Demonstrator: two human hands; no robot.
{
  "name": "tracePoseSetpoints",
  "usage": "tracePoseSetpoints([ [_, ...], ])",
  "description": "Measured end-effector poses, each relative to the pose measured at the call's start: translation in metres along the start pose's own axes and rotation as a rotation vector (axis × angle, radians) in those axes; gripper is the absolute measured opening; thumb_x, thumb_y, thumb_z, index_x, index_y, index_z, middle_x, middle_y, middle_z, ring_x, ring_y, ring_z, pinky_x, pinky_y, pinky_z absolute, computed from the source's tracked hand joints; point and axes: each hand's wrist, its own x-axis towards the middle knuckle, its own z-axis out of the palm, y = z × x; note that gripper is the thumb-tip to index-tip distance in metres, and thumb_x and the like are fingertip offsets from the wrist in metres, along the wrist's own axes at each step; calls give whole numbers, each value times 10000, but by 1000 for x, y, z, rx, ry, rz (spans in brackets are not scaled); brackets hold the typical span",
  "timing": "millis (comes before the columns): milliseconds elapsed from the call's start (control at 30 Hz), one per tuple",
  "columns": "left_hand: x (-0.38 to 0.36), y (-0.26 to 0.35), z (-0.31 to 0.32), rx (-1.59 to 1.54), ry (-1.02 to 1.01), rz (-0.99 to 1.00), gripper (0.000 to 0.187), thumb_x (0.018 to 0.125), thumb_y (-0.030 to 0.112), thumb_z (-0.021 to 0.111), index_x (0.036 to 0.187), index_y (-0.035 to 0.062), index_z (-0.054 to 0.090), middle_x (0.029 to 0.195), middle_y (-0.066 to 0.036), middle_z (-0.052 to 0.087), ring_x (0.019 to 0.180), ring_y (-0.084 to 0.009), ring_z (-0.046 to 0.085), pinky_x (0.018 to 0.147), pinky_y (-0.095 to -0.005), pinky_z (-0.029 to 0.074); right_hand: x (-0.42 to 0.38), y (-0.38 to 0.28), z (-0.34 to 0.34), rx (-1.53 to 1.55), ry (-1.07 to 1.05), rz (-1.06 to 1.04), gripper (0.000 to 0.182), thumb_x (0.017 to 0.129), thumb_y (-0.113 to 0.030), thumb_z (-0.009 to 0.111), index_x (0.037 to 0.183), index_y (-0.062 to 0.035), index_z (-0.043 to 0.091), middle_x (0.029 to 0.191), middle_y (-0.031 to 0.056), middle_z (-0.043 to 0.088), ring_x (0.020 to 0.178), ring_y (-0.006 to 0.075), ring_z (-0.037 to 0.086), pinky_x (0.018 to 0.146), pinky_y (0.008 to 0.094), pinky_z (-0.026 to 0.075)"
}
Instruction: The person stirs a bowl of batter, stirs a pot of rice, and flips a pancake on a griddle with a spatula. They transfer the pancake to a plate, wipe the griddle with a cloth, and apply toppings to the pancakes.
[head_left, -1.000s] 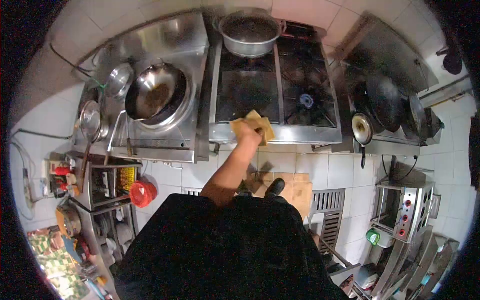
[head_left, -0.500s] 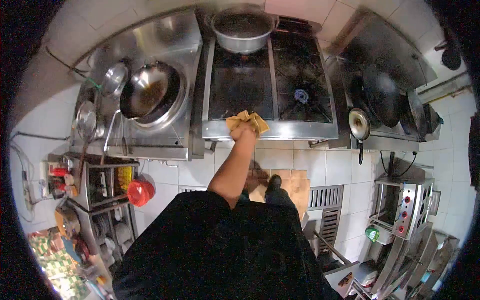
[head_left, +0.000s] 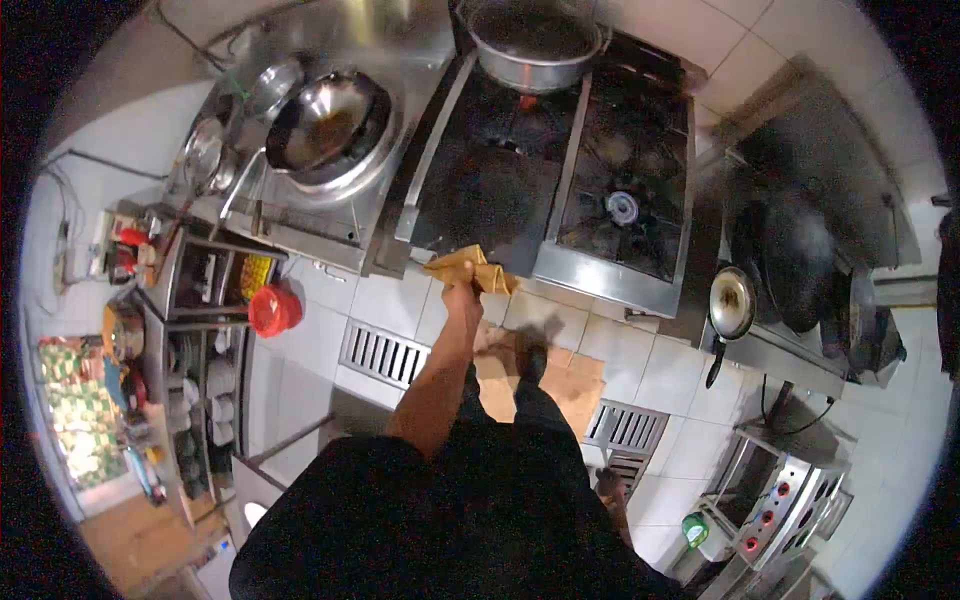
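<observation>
My left hand [head_left: 462, 288] is closed around a folded yellow-brown cloth [head_left: 475, 268] at the front of the stove [head_left: 610, 275]. The cloth lies against the near edge of a dark flat plate [head_left: 490, 205]. That plate covers the stove's left front and juts over the steel front edge there. Whether my fingers also grip the plate through the cloth is hidden. My right hand [head_left: 608, 487] hangs low beside my body, over the floor grate; its fingers are too dark and small to make out. A large metal pot [head_left: 535, 68] stands behind the plate.
A wok [head_left: 328, 120] sits on the left burner unit. At right lie a small frying pan [head_left: 733, 302] and a large dark wok [head_left: 795, 250]. A red tub [head_left: 274, 310] hangs by the left shelf. Cardboard [head_left: 575, 385] and a floor grate [head_left: 385, 352] are underfoot.
My left hand and the cloth have come back from the stove's front edge. The dark plate now extends over that edge. My view has turned, and my right hand has come into sight.
</observation>
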Motion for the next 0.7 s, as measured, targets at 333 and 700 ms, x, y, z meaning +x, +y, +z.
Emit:
tracePoseSetpoints([
  [333, -14, 18, -10, -137, -249, -9, 316, 819, 7, 576, 1127, -15, 507, 1024, -103, 597, 947, -249, 597, 869, -366, 494, 88, 23, -35, -388, -28, -587, 303, 826, -344, 647, 821, -41, 643, 557, 28, 559, 397, 136, 484, 378, 309, 392],
  [700, -99, 70, -63, -138, -271, 67, 282, 758, -35, 636, 1032, -44, 571, 941, -115, 640, 824, -226, 630, 786, -370, 520, 56, -48, -26, -217, -382, -159, 353, 800, -314, 684, 959, 0, 659, 805, 116, 668, 774, 206, 625, 659, 348, 493],
])
